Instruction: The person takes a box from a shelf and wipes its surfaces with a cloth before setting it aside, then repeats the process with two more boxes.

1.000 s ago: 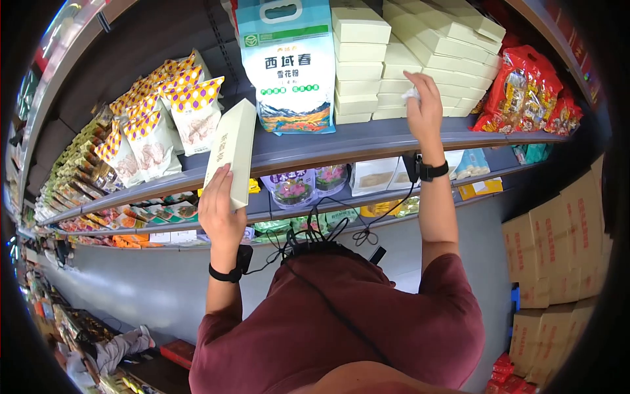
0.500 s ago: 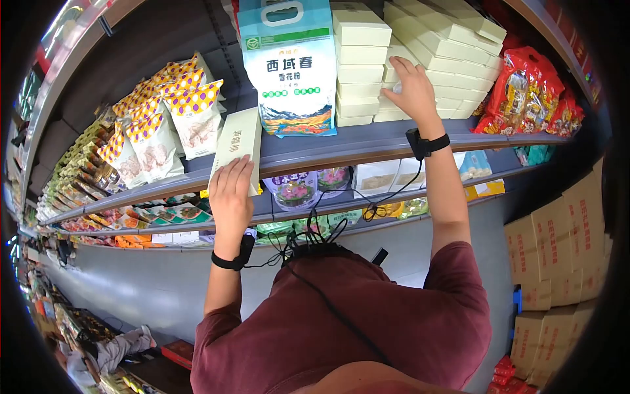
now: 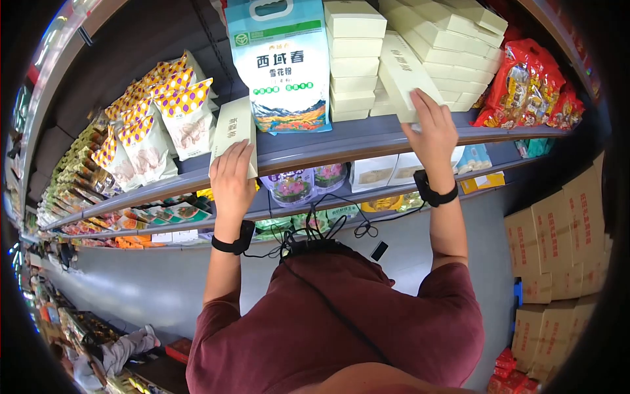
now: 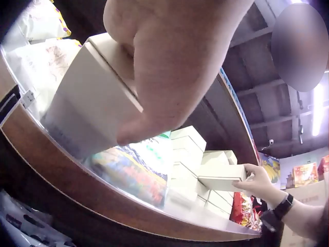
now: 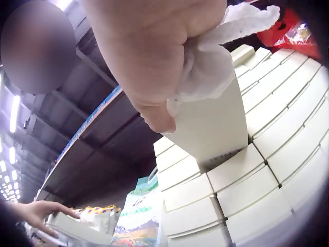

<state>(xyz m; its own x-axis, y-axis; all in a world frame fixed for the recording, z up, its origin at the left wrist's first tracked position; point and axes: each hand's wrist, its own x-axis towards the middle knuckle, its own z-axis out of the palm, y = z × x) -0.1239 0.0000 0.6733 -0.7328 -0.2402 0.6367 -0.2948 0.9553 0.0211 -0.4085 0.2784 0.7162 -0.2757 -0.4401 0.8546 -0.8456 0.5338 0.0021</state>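
My left hand [image 3: 233,180] grips the near end of a long cream box [image 3: 237,123] standing at the shelf's front, with fingers over its printed top and the thumb along its side [image 4: 92,98]. To the right, my right hand [image 3: 434,134] holds the near end of another cream box [image 3: 403,65], which juts forward from the stacked boxes. A crumpled white tissue [image 5: 205,72] is tucked in the right palm. Between the hands stands a blue and white flour bag [image 3: 282,72]. Behind the right-hand box rise stacks of like cream boxes [image 3: 354,49].
Snack bags with yellow-dotted tops [image 3: 184,98] stand left of the left-hand box. Red packages [image 3: 525,85] sit at the shelf's right end. The shelf edge [image 3: 295,161] runs under both hands, with bagged goods on lower shelves. Brown cartons [image 3: 558,230] are stacked at right.
My right hand has taken hold of a box in the stacks and drawn it forward over the shelf's front. The left-hand box has tipped from a slant to square beside the flour bag.
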